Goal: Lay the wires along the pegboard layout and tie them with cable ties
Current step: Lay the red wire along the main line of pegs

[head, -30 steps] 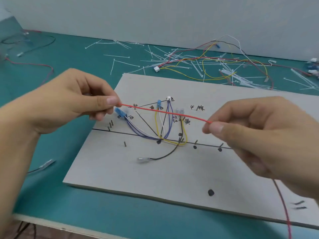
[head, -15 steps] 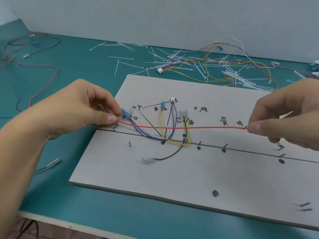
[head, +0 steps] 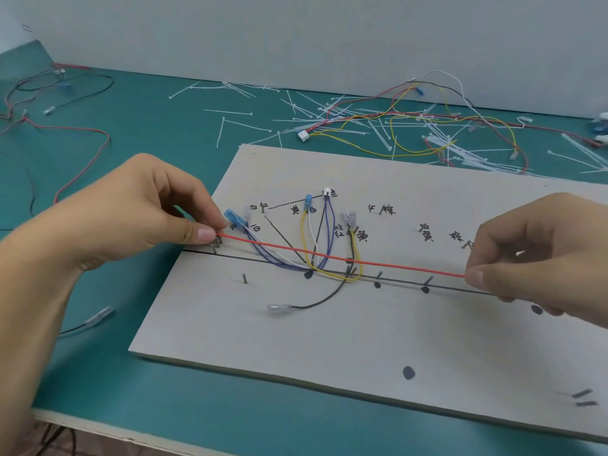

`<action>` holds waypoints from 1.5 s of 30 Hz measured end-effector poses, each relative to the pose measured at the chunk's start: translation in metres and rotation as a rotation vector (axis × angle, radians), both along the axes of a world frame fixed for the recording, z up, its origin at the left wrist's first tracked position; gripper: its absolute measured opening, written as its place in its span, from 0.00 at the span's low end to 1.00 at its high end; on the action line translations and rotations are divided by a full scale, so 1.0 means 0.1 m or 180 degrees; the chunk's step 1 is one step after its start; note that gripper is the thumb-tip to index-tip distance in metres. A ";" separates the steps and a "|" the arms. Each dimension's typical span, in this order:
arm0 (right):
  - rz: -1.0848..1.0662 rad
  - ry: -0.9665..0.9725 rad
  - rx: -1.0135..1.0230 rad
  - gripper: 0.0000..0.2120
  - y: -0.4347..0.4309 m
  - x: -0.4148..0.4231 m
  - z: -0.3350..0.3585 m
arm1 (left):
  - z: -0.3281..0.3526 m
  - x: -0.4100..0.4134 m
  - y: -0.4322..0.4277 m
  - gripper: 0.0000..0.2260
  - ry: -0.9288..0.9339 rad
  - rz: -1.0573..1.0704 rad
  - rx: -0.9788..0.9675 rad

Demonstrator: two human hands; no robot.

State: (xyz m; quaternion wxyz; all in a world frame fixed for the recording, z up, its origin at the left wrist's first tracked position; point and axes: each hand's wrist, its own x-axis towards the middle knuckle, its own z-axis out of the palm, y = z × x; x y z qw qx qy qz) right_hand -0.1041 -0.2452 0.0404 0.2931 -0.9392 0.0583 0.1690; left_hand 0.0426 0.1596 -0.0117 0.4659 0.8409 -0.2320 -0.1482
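We are pinching the red wire (head: 342,260) taut between left hand (head: 138,218) and right hand (head: 539,255) over the pegboard (head: 296,340), several wires laid, none tied.

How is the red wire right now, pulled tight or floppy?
Pulled tight. The red wire runs dead straight between the left hand and the right hand, each pinching it, with no sag.

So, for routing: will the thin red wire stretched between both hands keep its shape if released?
Probably not: the thin red wire looks straight only because the left hand and right hand pinch it taut. Likely floppy and light, like the curled yellow wire nearby.
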 end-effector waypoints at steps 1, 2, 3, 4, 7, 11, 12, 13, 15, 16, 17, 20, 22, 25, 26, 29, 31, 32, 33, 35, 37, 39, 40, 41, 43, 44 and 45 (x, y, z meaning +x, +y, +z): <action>0.0017 0.0012 0.0022 0.18 0.01 0.00 -0.01 | 0.02 0.01 0.00 0.26 0.0054 -0.0010 0.0045; 0.0045 0.0031 0.0032 0.18 0.03 -0.01 -0.02 | 0.03 0.03 0.01 0.28 0.0118 -0.0021 0.0072; 0.0080 0.0045 0.0021 0.17 0.04 -0.01 -0.03 | 0.04 0.05 0.02 0.29 0.0182 -0.0037 0.0094; 0.0112 0.0036 -0.0008 0.17 0.06 -0.01 -0.04 | 0.04 0.07 0.02 0.30 0.0224 -0.0048 0.0123; 0.0119 -0.0026 -0.0042 0.19 0.10 -0.01 -0.06 | 0.06 0.10 -0.01 0.30 0.0224 -0.0114 0.0285; 0.0110 0.0014 0.0106 0.19 0.13 -0.03 -0.08 | 0.10 0.08 -0.03 0.31 0.0259 -0.0163 0.0395; 0.0116 0.0030 0.0156 0.19 0.13 -0.04 -0.07 | 0.10 0.07 -0.03 0.31 0.0267 -0.0162 0.0410; 0.0115 0.0055 0.0214 0.18 0.14 -0.06 -0.05 | 0.11 0.07 -0.03 0.31 0.0259 -0.0164 0.0445; 0.0073 0.0128 0.0321 0.16 0.15 -0.10 -0.02 | 0.14 0.05 -0.04 0.27 0.0192 -0.0155 0.0589; 0.0054 0.0167 0.0320 0.16 0.16 -0.11 -0.01 | 0.16 0.03 -0.06 0.23 0.0126 -0.0135 0.0694; 0.0046 0.0190 0.0257 0.16 0.18 -0.12 -0.01 | 0.17 0.01 -0.07 0.20 0.0039 -0.0118 0.0807; 0.0016 0.0146 -0.0080 0.17 0.21 -0.10 -0.05 | 0.22 -0.05 -0.14 0.14 -0.0302 -0.0088 0.1259; -0.0077 0.0078 -0.0284 0.13 0.23 -0.08 -0.08 | 0.26 -0.10 -0.21 0.16 -0.0677 -0.0036 0.1597; -0.0286 -0.0155 -0.0464 0.06 0.24 -0.03 -0.12 | 0.33 -0.23 -0.40 0.22 -0.1248 0.0039 0.1679; -0.0348 -0.0253 -0.0484 0.07 0.24 -0.01 -0.12 | 0.37 -0.29 -0.48 0.19 -0.1332 0.0017 0.1590; -0.0484 -0.0443 -0.0455 0.09 0.26 0.04 -0.13 | 0.48 -0.41 -0.73 0.11 -0.1409 -0.0132 0.1327; -0.0480 -0.0455 -0.0439 0.10 0.26 0.05 -0.13 | 0.54 -0.46 -0.93 0.11 -0.1322 -0.0340 0.1148; -0.0460 -0.0445 -0.0438 0.09 0.25 0.05 -0.13 | 0.55 -0.49 -1.05 0.11 -0.1209 -0.0470 0.1019; -0.0438 -0.0426 -0.0426 0.09 0.25 0.06 -0.14 | 0.54 -0.51 -1.18 0.11 -0.1093 -0.0611 0.0917; -0.0391 -0.0388 -0.0389 0.07 0.23 0.07 -0.14 | 0.46 -0.52 -1.45 0.10 -0.1024 -0.0869 0.0892; -0.0339 -0.0395 -0.0337 0.06 0.21 0.08 -0.16 | 0.34 -0.54 -1.73 0.10 -0.1104 -0.1034 0.0983; -0.0280 -0.0474 -0.0241 0.07 0.19 0.08 -0.18 | 0.22 -0.56 -1.95 0.09 -0.1142 -0.1142 0.1055; -0.0250 -0.0511 -0.0196 0.07 0.18 0.07 -0.19 | 0.18 -0.56 -2.01 0.08 -0.1160 -0.1173 0.1112; -0.0226 -0.0532 -0.0154 0.07 0.17 0.06 -0.21 | 0.16 -0.56 -2.05 0.08 -0.1178 -0.1182 0.1162; -0.0206 -0.0545 -0.0058 0.08 0.14 0.04 -0.24 | 0.21 -0.53 -2.00 0.07 -0.1201 -0.1161 0.1115; -0.0204 -0.0542 -0.0015 0.08 0.13 0.03 -0.25 | 0.26 -0.49 -1.94 0.06 -0.1232 -0.1098 0.0987; -0.0204 -0.0536 0.0018 0.08 0.12 0.03 -0.26 | 0.33 -0.43 -1.86 0.05 -0.1244 -0.0970 0.0822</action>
